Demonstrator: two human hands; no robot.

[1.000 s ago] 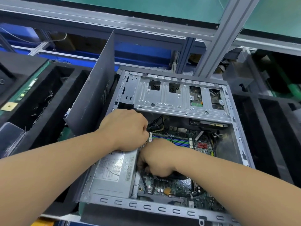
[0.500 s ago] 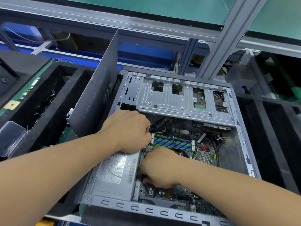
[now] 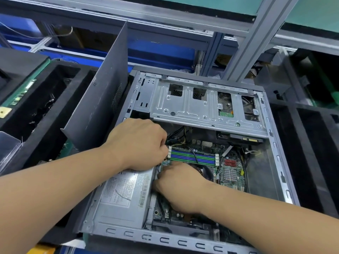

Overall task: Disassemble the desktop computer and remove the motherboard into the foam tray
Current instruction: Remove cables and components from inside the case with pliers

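Left hand (image 3: pixel 136 145) — further back now, off power supply (image 3: pixel 121 197).

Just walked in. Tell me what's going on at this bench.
A person is taking apart a desktop computer case lying open on its side. Both hands are inside: the left hand is fisted near the cables above the power supply, the right hand reaches down beside it. The motherboard is still mounted in the case.
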